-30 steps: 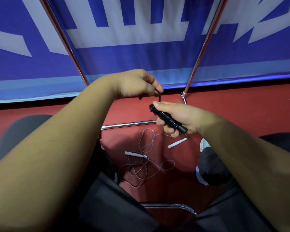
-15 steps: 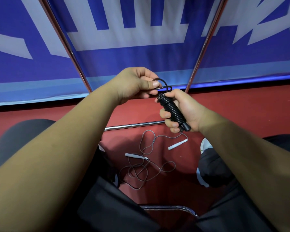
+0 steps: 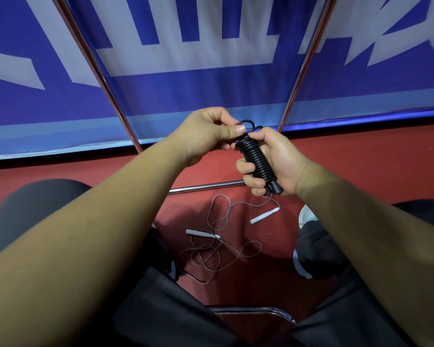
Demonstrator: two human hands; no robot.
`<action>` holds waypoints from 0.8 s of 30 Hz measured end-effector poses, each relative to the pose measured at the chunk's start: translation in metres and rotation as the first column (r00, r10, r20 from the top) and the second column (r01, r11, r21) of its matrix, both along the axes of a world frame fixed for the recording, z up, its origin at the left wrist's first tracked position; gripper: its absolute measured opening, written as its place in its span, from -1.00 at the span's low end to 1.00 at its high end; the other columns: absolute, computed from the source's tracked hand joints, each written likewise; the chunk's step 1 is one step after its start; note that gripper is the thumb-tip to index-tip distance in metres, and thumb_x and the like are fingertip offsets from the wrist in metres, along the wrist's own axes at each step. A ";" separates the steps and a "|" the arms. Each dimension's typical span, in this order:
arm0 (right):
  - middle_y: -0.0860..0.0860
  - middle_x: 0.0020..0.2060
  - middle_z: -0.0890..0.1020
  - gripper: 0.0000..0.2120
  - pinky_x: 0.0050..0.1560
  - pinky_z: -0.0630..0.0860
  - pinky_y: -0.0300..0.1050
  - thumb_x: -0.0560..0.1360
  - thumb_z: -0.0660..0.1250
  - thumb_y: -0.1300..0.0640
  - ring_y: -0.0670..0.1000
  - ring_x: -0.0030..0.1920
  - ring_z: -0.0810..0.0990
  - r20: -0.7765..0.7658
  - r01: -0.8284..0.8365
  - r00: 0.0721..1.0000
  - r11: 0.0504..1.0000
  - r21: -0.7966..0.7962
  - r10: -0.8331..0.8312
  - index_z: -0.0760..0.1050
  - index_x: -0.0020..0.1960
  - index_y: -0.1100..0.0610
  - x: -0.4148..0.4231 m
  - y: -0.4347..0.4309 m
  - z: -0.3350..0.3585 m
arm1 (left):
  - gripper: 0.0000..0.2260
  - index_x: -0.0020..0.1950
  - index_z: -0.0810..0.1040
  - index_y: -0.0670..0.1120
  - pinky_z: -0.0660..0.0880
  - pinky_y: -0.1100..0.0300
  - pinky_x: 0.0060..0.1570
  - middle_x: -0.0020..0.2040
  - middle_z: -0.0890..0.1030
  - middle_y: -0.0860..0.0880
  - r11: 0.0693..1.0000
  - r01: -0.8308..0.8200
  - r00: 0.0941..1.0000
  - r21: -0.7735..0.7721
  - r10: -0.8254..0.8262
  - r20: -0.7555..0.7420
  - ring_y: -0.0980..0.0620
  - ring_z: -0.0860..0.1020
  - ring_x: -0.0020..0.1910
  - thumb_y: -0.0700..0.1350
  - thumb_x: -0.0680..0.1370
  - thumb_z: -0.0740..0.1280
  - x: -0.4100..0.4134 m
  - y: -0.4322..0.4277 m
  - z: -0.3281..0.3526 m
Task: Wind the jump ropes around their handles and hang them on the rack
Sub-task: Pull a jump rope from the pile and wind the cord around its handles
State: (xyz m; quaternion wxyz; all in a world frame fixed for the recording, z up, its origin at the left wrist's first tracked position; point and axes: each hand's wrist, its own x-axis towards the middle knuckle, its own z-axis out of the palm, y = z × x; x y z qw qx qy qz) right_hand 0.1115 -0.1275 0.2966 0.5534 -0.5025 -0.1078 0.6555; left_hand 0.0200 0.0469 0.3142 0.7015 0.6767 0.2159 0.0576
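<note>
My right hand (image 3: 276,161) grips a black jump rope (image 3: 257,161), its cord wound in tight coils around the paired handles, held upright and tilted. At the bundle's top end my left hand (image 3: 211,134) pinches the last loop of black cord between thumb and fingers. A second jump rope (image 3: 221,244), thin grey cord with white handles, lies loose and tangled on the red floor below my hands. The chrome rack (image 3: 303,71) stands ahead; its two slanted poles rise to either side and a low crossbar runs behind my hands.
A blue and white banner (image 3: 211,91) fills the wall behind the rack. My knees in dark trousers sit left and right of the floor rope, a white shoe (image 3: 307,216) at right. A chrome chair edge (image 3: 256,310) curves below.
Both hands have risen and the bundle has turned more upright. My left hand has moved from above the handles to pinching the cord loop at the top end.
</note>
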 end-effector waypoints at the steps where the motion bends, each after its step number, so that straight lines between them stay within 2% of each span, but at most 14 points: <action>1: 0.05 -0.31 0.34 -0.63 -0.39 0.33 -0.15 0.63 0.06 -0.24 0.03 -0.50 0.30 0.002 0.000 1.000 1.000 -0.004 0.000 0.47 0.14 -0.01 0.001 0.000 0.000 | -0.83 -0.19 0.61 -0.12 0.57 0.20 -0.29 -0.23 0.67 -0.18 1.000 -0.011 1.000 0.004 0.011 0.001 -0.09 0.62 -0.28 -0.30 0.52 0.54 0.000 -0.001 0.000; 5: 0.05 -0.31 0.34 -0.61 -0.41 0.35 -0.16 0.64 0.05 -0.26 0.03 -0.51 0.31 -0.003 -0.009 1.000 1.000 -0.021 0.009 0.49 0.15 -0.02 0.002 -0.001 -0.002 | -0.94 -0.09 0.68 -0.20 0.64 0.18 -0.17 -0.27 0.69 -0.11 0.999 -0.010 1.000 0.041 0.011 -0.012 -0.05 0.65 -0.26 -0.32 0.57 0.48 0.001 0.000 -0.003; 8: 0.04 -0.31 0.34 -0.61 -0.42 0.36 -0.16 0.65 0.04 -0.26 0.03 -0.52 0.31 0.002 -0.017 1.000 0.999 -0.039 0.017 0.44 0.22 -0.02 0.001 -0.001 -0.004 | -0.94 -0.03 0.70 -0.22 0.64 0.22 -0.16 -0.25 0.70 -0.10 0.999 0.007 0.999 0.032 -0.006 -0.036 -0.01 0.66 -0.26 -0.32 0.60 0.43 0.000 0.000 -0.004; 10: 0.04 -0.31 0.34 -0.61 -0.42 0.36 -0.16 0.66 0.03 -0.25 0.03 -0.52 0.31 0.002 -0.010 1.000 0.999 -0.038 0.010 0.45 0.21 -0.02 0.001 -0.001 -0.003 | -0.91 -0.01 0.71 -0.20 0.63 0.25 -0.17 -0.22 0.71 -0.09 1.000 -0.005 0.999 -0.019 0.004 -0.048 0.03 0.67 -0.24 -0.33 0.62 0.41 -0.002 -0.002 -0.003; 13: 0.04 -0.32 0.34 -0.61 -0.43 0.33 -0.18 0.66 0.02 -0.25 0.02 -0.52 0.30 0.007 0.015 1.000 0.999 -0.029 -0.014 0.49 0.09 -0.01 0.001 -0.001 -0.001 | -0.87 0.03 0.72 -0.15 0.62 0.26 -0.11 -0.14 0.73 -0.07 0.985 -0.024 0.998 -0.169 0.013 -0.067 0.04 0.68 -0.14 -0.29 0.65 0.38 -0.003 -0.005 -0.004; 16: 0.03 -0.31 0.35 -0.62 -0.43 0.33 -0.17 0.66 0.02 -0.26 0.02 -0.51 0.30 0.012 0.002 1.000 0.999 -0.040 -0.001 0.44 0.06 0.00 0.001 0.000 0.000 | -0.88 0.12 0.71 -0.12 0.59 0.29 -0.10 -0.06 0.72 -0.04 0.959 -0.029 0.995 -0.283 0.001 -0.098 0.11 0.66 -0.12 -0.24 0.66 0.38 -0.004 -0.011 -0.006; 18: 0.04 -0.32 0.36 -0.56 -0.42 0.35 -0.17 0.66 0.01 -0.25 0.02 -0.51 0.30 0.031 -0.028 0.999 0.998 -0.060 0.030 0.43 0.17 0.07 -0.001 0.001 -0.002 | -0.88 0.11 0.71 -0.10 0.56 0.30 -0.16 -0.07 0.71 -0.04 0.967 -0.020 0.993 -0.254 -0.012 -0.122 0.11 0.63 -0.16 -0.23 0.66 0.38 -0.004 -0.014 -0.008; 19: 0.05 -0.31 0.35 -0.50 -0.41 0.36 -0.16 0.66 0.02 -0.25 0.02 -0.50 0.30 0.045 -0.039 0.998 0.997 -0.064 0.042 0.41 0.30 0.12 -0.002 0.001 -0.003 | -0.88 0.09 0.71 -0.10 0.54 0.30 -0.19 -0.10 0.71 -0.04 0.973 -0.020 0.991 -0.232 -0.012 -0.133 0.10 0.61 -0.18 -0.24 0.67 0.37 -0.004 -0.016 -0.009; 21: 0.06 -0.31 0.35 -0.43 -0.40 0.37 -0.16 0.65 0.03 -0.25 0.01 -0.49 0.31 0.064 -0.049 0.997 0.997 -0.060 0.052 0.34 0.49 0.09 -0.002 0.002 -0.004 | -0.87 0.04 0.71 -0.11 0.52 0.28 -0.21 -0.14 0.70 -0.05 0.979 -0.034 0.988 -0.202 0.003 -0.152 0.07 0.59 -0.18 -0.26 0.67 0.36 -0.004 -0.017 -0.010; 22: 0.06 -0.31 0.35 -0.43 -0.39 0.36 -0.16 0.65 0.03 -0.28 0.01 -0.49 0.31 0.070 -0.048 0.996 0.997 -0.062 0.052 0.36 0.46 0.08 -0.002 0.002 -0.003 | -0.86 0.03 0.70 -0.12 0.52 0.26 -0.20 -0.14 0.70 -0.06 0.979 -0.041 0.988 -0.200 0.010 -0.151 0.05 0.59 -0.18 -0.27 0.67 0.35 -0.003 -0.017 -0.009; 24: 0.05 -0.32 0.37 -0.44 -0.40 0.35 -0.16 0.63 0.03 -0.41 0.02 -0.51 0.32 0.071 -0.036 0.997 0.997 -0.074 0.042 0.38 0.27 0.05 -0.001 0.003 -0.001 | -0.85 0.05 0.71 -0.14 0.54 0.22 -0.15 -0.11 0.71 -0.08 0.977 -0.046 0.990 -0.210 0.017 -0.138 0.02 0.61 -0.15 -0.26 0.69 0.33 -0.002 -0.016 -0.008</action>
